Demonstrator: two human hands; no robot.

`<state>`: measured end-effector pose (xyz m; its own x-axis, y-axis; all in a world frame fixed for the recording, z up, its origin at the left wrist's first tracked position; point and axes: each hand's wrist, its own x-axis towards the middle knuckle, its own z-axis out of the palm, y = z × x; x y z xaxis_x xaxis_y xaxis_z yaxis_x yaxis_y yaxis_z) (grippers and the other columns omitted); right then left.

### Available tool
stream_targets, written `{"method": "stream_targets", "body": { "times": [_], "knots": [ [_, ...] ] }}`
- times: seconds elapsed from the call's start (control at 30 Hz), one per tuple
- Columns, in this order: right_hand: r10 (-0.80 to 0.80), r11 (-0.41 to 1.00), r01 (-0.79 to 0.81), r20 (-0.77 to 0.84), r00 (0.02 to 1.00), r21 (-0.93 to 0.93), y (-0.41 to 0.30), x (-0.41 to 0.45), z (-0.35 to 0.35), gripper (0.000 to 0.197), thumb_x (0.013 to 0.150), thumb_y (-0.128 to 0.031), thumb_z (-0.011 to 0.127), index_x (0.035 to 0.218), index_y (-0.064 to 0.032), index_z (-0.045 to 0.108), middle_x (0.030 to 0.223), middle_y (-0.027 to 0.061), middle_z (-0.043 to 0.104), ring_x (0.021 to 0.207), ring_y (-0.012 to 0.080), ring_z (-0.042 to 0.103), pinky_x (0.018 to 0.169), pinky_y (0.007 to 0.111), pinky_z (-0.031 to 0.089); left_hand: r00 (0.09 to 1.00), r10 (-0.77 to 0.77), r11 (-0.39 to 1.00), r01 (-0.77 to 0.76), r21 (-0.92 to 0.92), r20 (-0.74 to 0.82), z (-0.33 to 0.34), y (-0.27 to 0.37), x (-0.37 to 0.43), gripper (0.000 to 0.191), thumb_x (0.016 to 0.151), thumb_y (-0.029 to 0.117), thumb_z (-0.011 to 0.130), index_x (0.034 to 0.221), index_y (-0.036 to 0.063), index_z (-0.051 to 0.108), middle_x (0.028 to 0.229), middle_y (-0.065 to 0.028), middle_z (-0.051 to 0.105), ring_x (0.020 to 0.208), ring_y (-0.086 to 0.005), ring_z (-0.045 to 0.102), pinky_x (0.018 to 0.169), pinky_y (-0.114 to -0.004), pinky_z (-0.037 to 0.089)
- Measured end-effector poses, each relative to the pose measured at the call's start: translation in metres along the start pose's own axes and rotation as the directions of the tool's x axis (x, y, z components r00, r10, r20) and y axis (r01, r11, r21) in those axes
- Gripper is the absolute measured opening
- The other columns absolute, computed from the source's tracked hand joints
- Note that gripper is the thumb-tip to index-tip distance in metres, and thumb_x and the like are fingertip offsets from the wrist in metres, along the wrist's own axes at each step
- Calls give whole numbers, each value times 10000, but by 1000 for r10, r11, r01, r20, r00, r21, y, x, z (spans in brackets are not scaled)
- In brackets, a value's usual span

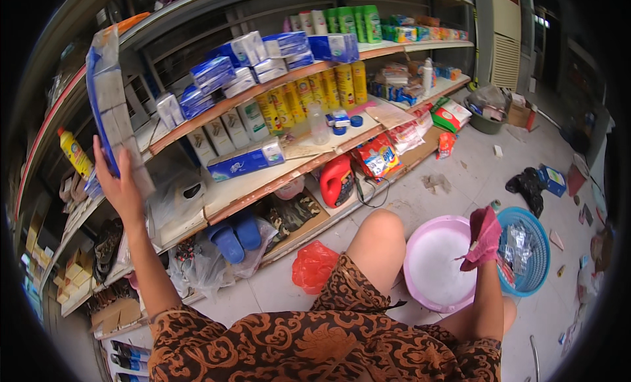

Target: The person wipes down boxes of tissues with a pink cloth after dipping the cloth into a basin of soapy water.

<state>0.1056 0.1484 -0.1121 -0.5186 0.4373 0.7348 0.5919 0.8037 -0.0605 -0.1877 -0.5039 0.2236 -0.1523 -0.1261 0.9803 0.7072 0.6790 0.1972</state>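
Note:
In my left hand point(117, 185) is a long blue-and-clear plastic-wrapped pack of tissues point(112, 101), upright at the left above the shelf. A pink cloth point(480, 239) covers much of my right hand point(482, 256), which grips it above the rims of two vessels. Below it on the floor stand a pink plastic basin point(436, 268) of whitish, sudsy water and a blue plastic basket point(544, 254) with silvery packets inside. On the shelf near my left hand lie a clear plastic bag point(175, 194) and a long blue tissue pack point(246, 160).
Metal shelves point(276, 182) hold blue tissue packs point(212, 74), yellow bottles point(296, 98) and green bottles point(352, 24). A red detergent jug point(336, 181), a detergent bag point(378, 156) and blue slippers point(234, 241) sit low down. A red plastic bag point(314, 267) and a black bag point(528, 189) lie on the floor.

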Motion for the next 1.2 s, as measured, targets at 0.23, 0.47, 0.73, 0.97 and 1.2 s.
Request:
{"method": "stream_targets", "body": {
  "times": [0.23, 0.47, 0.73, 0.97, 1.2],
  "knots": [
    [-287, 958, 282, 102, 953, 61, -55, 23, -99, 294, 837, -185, 549, 1092, -40, 567, 906, 191, 606, 819, 389, 579, 712, 455, 471, 691, -186, 194, 723, -663, 698, 112, 161, -106, 404, 956, 247, 529, 1271, 0, 477, 1132, -75, 609, 983, -132, 599, 890, -283, 461],
    [229, 779, -162, -34, 973, 606, -62, 11, -143, 375, 837, -217, 628, 1184, -81, 581, 1108, 150, 632, 1006, 325, 606, 831, 393, 484, 423, 245, -52, 904, -424, 872, 219, 338, -201, 527, 942, 205, 558, 1391, -17, 392, 1251, -81, 558, 1067, -126, 552, 943, -264, 419],
    [173, 922, -97, -177, 969, 374, -49, 22, -153, 353, 793, -135, 562, 1125, -15, 550, 1076, 194, 605, 991, 382, 574, 833, 425, 470, 617, 521, 359, 469, -807, 590, 227, 454, -283, 560, 933, 278, 575, 1416, 55, 401, 1173, -163, 461, 1101, -277, 472, 975, -347, 373],
    [243, 917, -200, -85, 966, 346, -17, 10, -142, 403, 778, -223, 613, 1115, -12, 548, 1028, 198, 592, 966, 374, 577, 824, 412, 476, 255, 580, -77, 962, -260, 774, 256, 486, -255, 509, 931, 365, 591, 1296, 19, 512, 1087, -55, 591, 931, -113, 578, 820, -240, 457],
    [176, 954, -216, 195, 965, 207, -41, 18, -166, 793, 558, -297, 779, 1250, -43, 487, 1170, 183, 535, 1091, 325, 530, 920, 390, 433, -138, 640, -237, 901, 364, 756, 310, 479, -303, 483, 921, 470, 567, 1182, 64, 572, 1025, -41, 653, 884, -144, 641, 803, -298, 520]
  ]
}}
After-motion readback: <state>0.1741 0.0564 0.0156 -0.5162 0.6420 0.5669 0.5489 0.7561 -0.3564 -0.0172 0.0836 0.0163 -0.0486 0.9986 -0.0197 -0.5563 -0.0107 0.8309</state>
